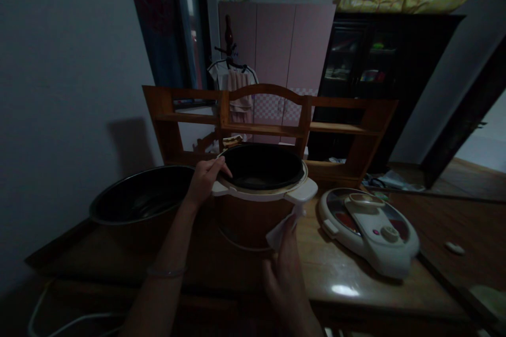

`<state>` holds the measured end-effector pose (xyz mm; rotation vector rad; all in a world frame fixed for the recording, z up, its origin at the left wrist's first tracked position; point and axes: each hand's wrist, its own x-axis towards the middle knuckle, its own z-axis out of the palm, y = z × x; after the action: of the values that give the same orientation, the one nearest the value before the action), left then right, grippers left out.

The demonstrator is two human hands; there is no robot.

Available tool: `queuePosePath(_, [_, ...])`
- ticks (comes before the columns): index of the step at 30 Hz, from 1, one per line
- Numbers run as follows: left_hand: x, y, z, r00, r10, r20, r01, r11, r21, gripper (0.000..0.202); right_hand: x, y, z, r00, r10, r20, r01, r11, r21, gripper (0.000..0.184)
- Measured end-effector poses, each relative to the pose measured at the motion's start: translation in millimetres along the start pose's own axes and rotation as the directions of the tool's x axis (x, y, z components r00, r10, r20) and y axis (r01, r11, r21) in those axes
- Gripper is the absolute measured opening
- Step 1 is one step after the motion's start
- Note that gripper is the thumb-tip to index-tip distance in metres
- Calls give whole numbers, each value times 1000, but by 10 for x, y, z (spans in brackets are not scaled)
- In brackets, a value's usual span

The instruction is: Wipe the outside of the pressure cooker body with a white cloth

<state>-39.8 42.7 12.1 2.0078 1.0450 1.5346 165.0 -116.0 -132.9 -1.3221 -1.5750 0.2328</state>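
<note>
In front of me on the table stands an electric pressure cooker body [247, 221], with a pale rim, pale side handles and a dark round inside [263, 163]. My left hand [203, 179] grips its rim at the left, fingers reaching over the edge. Low on the right, my right hand [287, 266] presses a thin white wipe [278, 233] against the outer wall, just under the right handle. Whether the wipe is cloth or paper I cannot tell. The cooker's lid [366, 234], cream-coloured with a knob, lies apart on the right.
A wide dark pot [98, 210] stands left of the cooker, close to my left forearm. Behind rises a wooden shelf rack [264, 129] along the back of the table [336, 274]. A white cord [85, 317] hangs at lower left. The room is dim.
</note>
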Motion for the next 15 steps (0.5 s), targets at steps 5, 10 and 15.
queuePosePath(5, [-3,0,-5,1000,6,0,-6,1000,5,52,-26,261,66,976,216,13,-217,972,87,87])
queuePosePath(10, [3,17,-1,1000,8,-6,-8,1000,18,52,250,170,-132,983,183,-13,-180,974,141,84])
queuePosePath(15, [0,29,-3,1000,12,-2,-12,1000,26,52,338,-25,-210,998,-1,-70,1,1000,6,86])
